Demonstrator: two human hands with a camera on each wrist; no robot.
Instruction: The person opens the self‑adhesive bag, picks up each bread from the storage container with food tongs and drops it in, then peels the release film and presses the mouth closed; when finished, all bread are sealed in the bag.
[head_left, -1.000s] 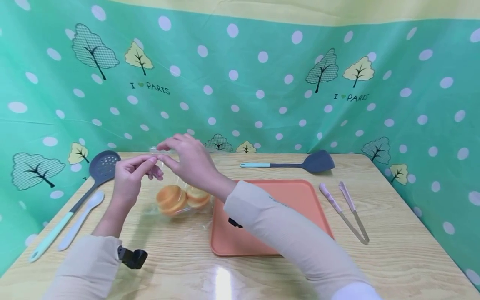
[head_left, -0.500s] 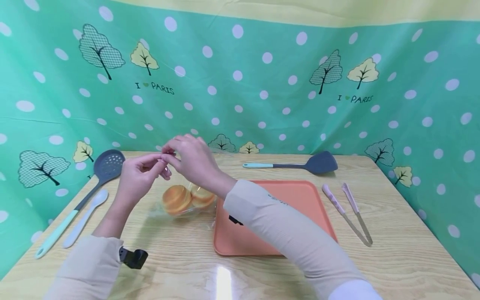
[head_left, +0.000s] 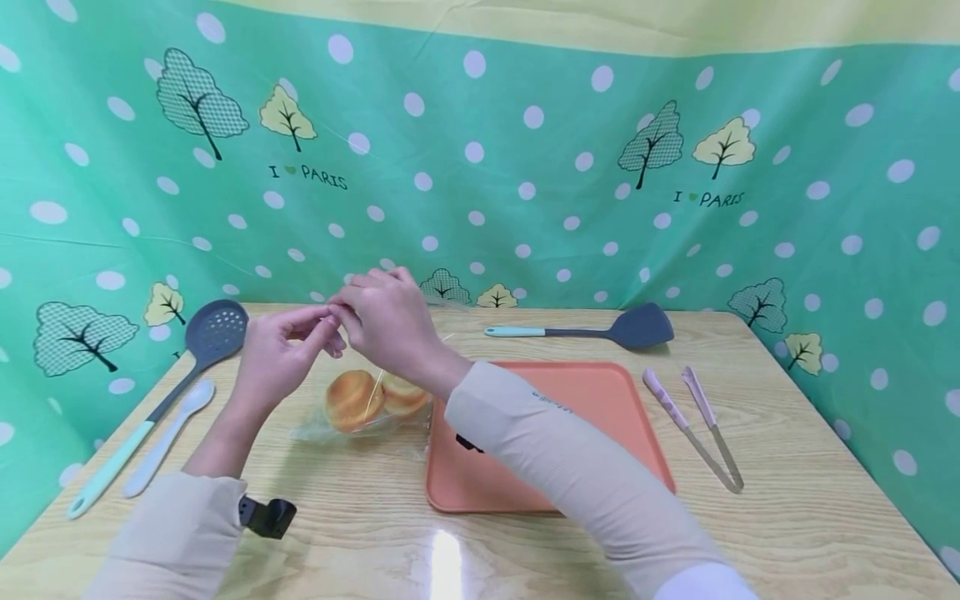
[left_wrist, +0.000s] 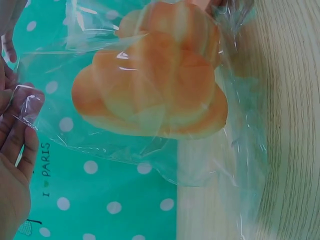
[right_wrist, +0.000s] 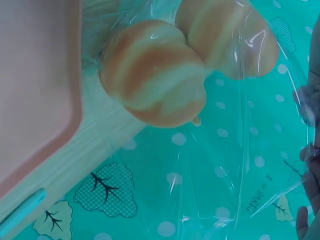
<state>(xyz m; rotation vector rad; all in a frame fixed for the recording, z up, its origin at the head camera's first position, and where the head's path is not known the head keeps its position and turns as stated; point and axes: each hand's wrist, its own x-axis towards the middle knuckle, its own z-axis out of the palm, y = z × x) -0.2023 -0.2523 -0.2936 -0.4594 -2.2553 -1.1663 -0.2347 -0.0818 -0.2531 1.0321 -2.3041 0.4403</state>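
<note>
Two golden bread rolls (head_left: 354, 400) lie inside a clear plastic bag (left_wrist: 200, 167), left of the tray in the head view. Above them, my left hand (head_left: 281, 354) pinches the bag's upper edge between thumb and forefinger. Fingertips of my right hand (head_left: 390, 321) meet it there and pinch the same edge. The left wrist view shows the film bunched at the left fingers (left_wrist: 17, 145). In the right wrist view the rolls (right_wrist: 155, 75) show through the film, with fingers at the right border. The right forearm hides part of the bag.
A coral tray (head_left: 487, 492) sits right of the bag, partly under the right forearm. Behind it lies a dark spatula (head_left: 641, 326); tongs (head_left: 693, 429) lie to its right. At the left are a slotted ladle (head_left: 216, 329) and a pale spoon (head_left: 168, 437).
Both hands have shifted slightly right along with the bag's edge, and their fingertips are closer together. The left roll has turned a little within the film.
</note>
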